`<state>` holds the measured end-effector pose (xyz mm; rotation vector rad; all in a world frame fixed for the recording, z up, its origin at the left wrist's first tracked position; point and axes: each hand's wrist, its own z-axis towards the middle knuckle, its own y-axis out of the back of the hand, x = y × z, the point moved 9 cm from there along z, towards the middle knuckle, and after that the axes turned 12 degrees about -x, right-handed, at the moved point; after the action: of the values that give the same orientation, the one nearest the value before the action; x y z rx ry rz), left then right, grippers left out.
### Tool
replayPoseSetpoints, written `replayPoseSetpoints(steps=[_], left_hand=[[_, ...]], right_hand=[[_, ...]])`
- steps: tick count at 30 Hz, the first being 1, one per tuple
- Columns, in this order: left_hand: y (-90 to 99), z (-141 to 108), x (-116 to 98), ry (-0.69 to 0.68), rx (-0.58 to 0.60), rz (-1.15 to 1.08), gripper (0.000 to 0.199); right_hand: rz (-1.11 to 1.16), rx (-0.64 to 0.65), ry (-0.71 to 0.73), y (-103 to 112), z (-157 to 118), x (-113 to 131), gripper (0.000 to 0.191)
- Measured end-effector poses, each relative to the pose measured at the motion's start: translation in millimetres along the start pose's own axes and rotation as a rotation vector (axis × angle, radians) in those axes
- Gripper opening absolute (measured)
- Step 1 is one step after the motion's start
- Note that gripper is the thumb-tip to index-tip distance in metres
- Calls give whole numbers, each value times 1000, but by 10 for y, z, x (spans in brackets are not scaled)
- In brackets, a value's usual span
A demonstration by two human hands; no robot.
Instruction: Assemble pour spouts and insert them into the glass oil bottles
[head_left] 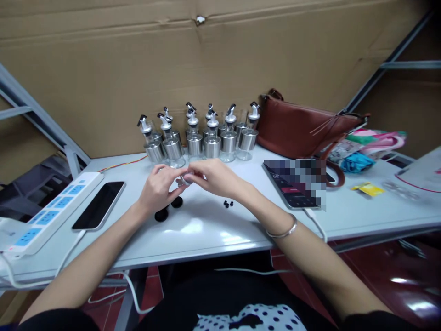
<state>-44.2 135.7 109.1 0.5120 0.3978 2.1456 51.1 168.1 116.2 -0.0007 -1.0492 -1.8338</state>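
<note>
Near the middle of the white table, my left hand (159,187) and my right hand (215,176) meet around a small silvery piece (186,179). The fingertips of both hands pinch it and partly hide it. Just below my left hand lie two round black pieces, one (177,202) a little above and right of the other (161,214). Several tiny black parts (227,204) sit on the table below my right hand. Behind the hands stand several glass-and-steel bottles (195,145) with silver-and-black pour spouts.
A power strip (58,209) and a phone (98,205) lie at the left. To the right are a partly pixelated tablet-like device (292,186), a brown bag (292,128), a yellow packet (368,189) and colourful wrapping (365,149). Cardboard (103,82) rises behind the table (206,236).
</note>
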Motion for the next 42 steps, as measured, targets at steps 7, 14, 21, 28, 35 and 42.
replayPoseSetpoints(steps=[7, 14, 21, 28, 35, 42], left_hand=[[71, 18, -158, -91, -82, -80, 27], [93, 33, -157, -59, -101, -38, 19], [1, 8, -54, 52, -63, -93, 16], [-58, -44, 19, 152, -7, -64, 20], [-209, -92, -2, 168, 190, -12, 41], [-308, -160, -8, 259, 240, 2, 35]], right_hand=[[295, 169, -282, -61, -49, -323, 34], [371, 251, -317, -147, -130, -268, 13], [798, 285, -353, -203, -164, -222, 20], [662, 131, -425, -160, -142, -339, 22], [265, 13, -309, -37, -115, -326, 25], [210, 52, -205, -131, -124, -191, 27]])
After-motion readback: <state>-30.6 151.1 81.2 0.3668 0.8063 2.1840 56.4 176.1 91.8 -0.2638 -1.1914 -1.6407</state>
